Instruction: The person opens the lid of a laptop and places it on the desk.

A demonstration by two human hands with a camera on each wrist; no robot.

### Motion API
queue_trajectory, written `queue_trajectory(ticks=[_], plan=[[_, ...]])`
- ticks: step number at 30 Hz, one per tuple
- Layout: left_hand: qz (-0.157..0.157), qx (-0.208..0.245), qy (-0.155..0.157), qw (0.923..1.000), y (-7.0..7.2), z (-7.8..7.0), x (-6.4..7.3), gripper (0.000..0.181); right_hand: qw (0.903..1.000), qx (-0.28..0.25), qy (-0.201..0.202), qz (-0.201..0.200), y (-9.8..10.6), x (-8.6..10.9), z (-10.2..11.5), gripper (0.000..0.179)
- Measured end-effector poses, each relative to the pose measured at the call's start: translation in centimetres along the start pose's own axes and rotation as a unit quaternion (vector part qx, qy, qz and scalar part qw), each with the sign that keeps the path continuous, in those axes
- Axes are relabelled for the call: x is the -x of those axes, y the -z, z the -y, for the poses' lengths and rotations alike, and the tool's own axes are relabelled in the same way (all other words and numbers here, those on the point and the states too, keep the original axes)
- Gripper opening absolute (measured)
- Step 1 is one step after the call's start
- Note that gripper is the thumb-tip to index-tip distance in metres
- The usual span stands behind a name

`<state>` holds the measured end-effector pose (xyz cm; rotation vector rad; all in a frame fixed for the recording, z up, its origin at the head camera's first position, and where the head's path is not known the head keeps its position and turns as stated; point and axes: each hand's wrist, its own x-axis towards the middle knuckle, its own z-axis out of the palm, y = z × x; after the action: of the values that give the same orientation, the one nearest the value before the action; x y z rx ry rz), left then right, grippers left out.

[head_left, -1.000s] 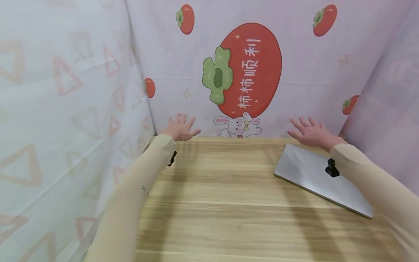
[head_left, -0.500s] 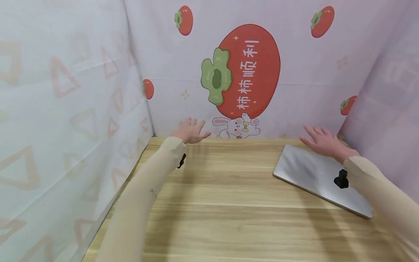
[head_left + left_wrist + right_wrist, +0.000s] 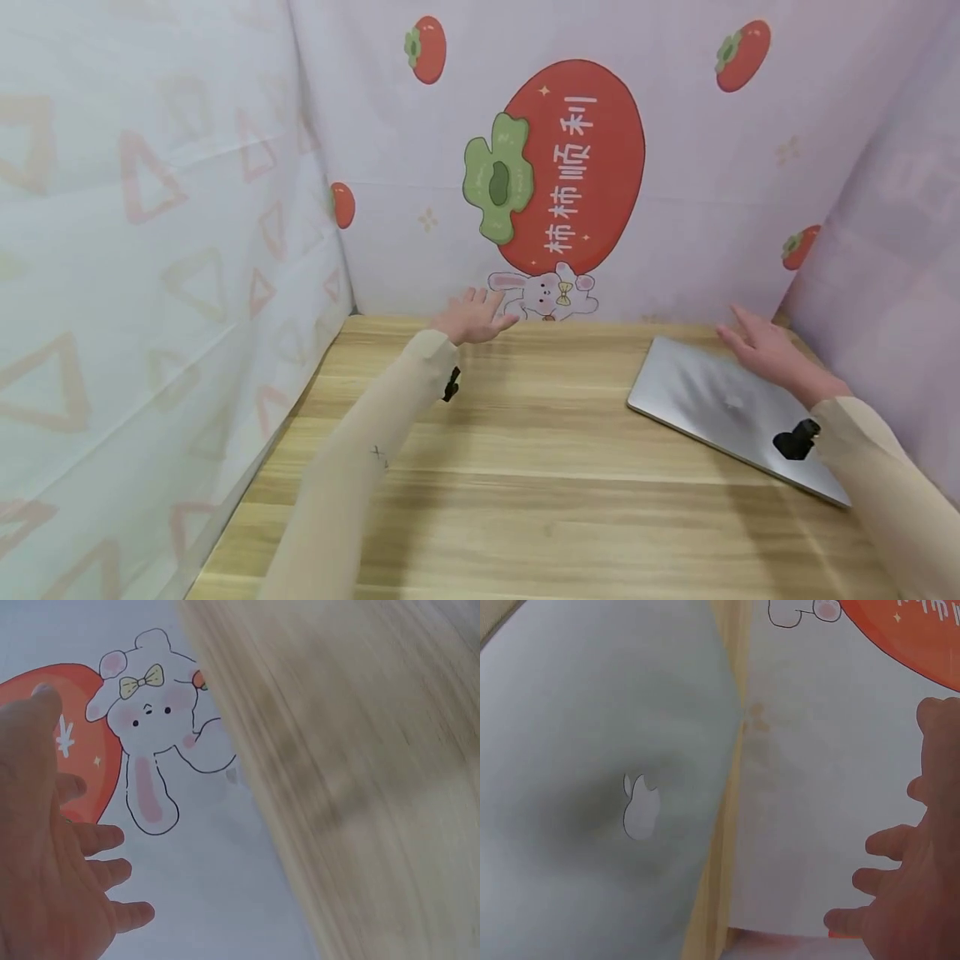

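Note:
A closed silver laptop lies at an angle on the right side of the wooden table; its apple logo shows in the right wrist view. Above the laptop's far part hovers my right hand, fingers extended, holding nothing, its shadow falling on the lid. My left hand is held over the table's far edge, left of the middle, with spread fingers and nothing in it. In the left wrist view that hand appears in front of the printed cloth, apart from the tabletop.
A printed back cloth with a large red persimmon and a rabbit rises behind the table. Side cloths hang at left and right. Black wrist mounts sit below the left sleeve and right sleeve.
My left hand has moved right and slightly lower. The right hand has shifted right and down above the laptop, which stays in place.

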<state>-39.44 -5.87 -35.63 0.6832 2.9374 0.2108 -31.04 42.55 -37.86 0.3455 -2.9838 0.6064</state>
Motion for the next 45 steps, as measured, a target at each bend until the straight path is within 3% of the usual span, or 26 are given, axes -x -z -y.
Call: queue_trajectory(ticks=[6, 10, 13, 21, 26, 35, 41, 45], plan=[[0.000, -0.010, -0.007, 0.9999, -1.7, -0.1, 0.0, 0.077, 0.9997, -0.018, 0.007, -0.014, -1.3, 0.7, -0.2, 0.071], [-0.005, 0.017, -0.026, 0.9995, -2.4, -0.7, -0.5, 0.075, 0.9991, -0.036, -0.020, -0.013, -0.9, 1.7, -0.6, 0.073], [0.001, 0.033, -0.019, 0.9993, -2.7, -1.2, -0.5, 0.076, 0.9984, -0.042, -0.037, -0.008, -0.5, 2.3, -0.8, 0.075], [0.009, 0.071, -0.045, 0.9965, -3.8, -3.3, -0.8, 0.076, 0.9926, -0.109, -0.028, -0.046, -1.1, 4.5, -2.9, 0.071], [0.001, 0.081, -0.065, 0.9946, -5.1, -5.1, -1.2, 0.073, 0.9889, -0.128, -0.052, -0.055, -1.3, 6.0, -3.9, 0.073], [0.010, 0.090, -0.083, 0.9924, -6.5, -8.6, -1.5, 0.072, 0.9879, -0.079, -0.126, -0.045, -0.6, 8.7, -5.4, 0.076], [0.000, 0.110, -0.145, 0.9833, -8.1, -12.0, -2.5, 0.063, 0.9823, -0.052, -0.177, -0.032, -0.5, 11.7, -7.6, 0.077], [0.000, 0.118, -0.156, 0.9806, -8.6, -13.8, -3.0, 0.062, 0.9770, -0.024, -0.209, -0.035, -0.7, 13.2, -8.9, 0.077]])
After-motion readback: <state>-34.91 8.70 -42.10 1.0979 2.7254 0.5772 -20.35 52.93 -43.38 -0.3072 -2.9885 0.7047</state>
